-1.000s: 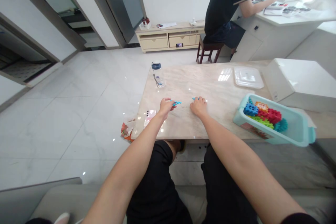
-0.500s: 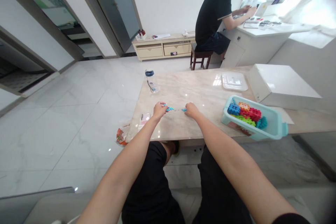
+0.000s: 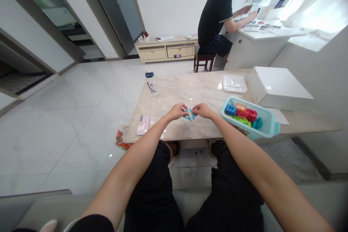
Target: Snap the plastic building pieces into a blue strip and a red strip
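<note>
Over the middle of the marble-look table (image 3: 174, 87), my left hand (image 3: 178, 111) pinches a blue toothed building piece (image 3: 187, 117). Close by on its right, my right hand (image 3: 201, 111) grips a second blue building piece (image 3: 193, 114). The two pieces are side by side, tilted, with a narrow gap between them; whether they touch anywhere is too small to tell. My fingers cover part of each. Two small white square outlines, one a square piece (image 3: 164, 108), lie left of my left hand.
A turquoise bin (image 3: 268, 116) with colourful building pieces stands at right. Behind it are a clear plastic lid (image 3: 234, 83) and a white box (image 3: 280, 85). A water bottle (image 3: 151, 84) and a pink packet (image 3: 143, 125) are at left. A person (image 3: 216, 14) sits at another desk.
Both hands have come closer together, bringing the two blue pieces side by side and tilting them up. The white square outlines left of my left hand now show. The view has shifted slightly.
</note>
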`<control>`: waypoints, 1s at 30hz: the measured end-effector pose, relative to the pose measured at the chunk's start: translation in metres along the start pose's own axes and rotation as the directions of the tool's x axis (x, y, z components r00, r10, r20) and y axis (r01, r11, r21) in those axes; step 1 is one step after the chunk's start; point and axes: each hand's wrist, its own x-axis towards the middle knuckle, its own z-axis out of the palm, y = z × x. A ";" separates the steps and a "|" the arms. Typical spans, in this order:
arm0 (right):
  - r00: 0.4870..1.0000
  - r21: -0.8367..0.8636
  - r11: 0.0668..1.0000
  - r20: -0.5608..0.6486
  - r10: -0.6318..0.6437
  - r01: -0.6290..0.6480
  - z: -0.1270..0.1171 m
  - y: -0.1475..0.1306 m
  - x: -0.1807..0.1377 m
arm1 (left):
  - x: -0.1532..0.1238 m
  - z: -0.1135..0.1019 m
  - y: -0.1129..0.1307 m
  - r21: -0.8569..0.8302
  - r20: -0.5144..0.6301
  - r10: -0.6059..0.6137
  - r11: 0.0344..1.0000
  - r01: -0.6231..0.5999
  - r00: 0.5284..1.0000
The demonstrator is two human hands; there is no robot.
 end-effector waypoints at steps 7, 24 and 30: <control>0.998 0.394 0.919 0.069 -0.008 -0.020 -0.008 -0.009 -0.007 | 0.011 0.013 0.013 0.068 -0.082 0.094 0.994 -0.088 0.992; 0.994 0.516 0.856 0.110 -0.022 -0.038 -0.006 -0.013 -0.001 | 0.008 0.006 0.008 0.042 -0.085 0.035 0.999 -0.031 0.996; 0.998 0.471 0.881 0.035 -0.057 0.034 -0.004 -0.017 0.001 | 0.009 0.005 0.013 -0.057 -0.184 -0.023 0.998 0.013 0.983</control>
